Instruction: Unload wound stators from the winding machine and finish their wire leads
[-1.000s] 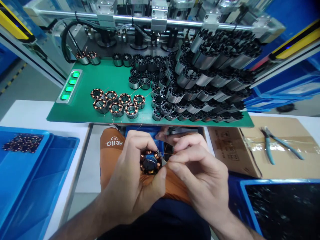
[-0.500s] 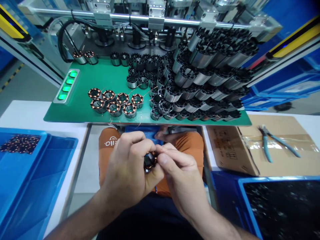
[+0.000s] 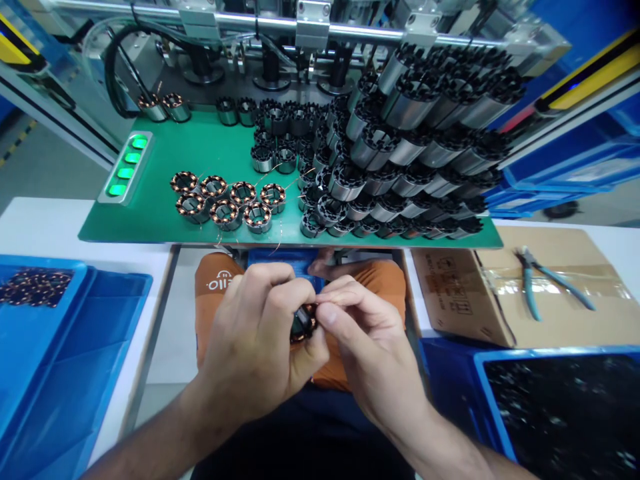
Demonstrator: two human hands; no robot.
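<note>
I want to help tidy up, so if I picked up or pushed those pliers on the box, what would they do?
The pliers would probably feel heavy for their size, since the head looks like metal. The handles might swing, because they're spread apart. Pushed, they'd likely slide rather than roll, as they lie flat on the cardboard box.

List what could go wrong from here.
The left grip holds a wound ring above the lap; if it slips, the ring could fall. A loose wire overhangs the front edge of the green board and might snag. Metal cores are stacked high; a bump could topple some.
</note>
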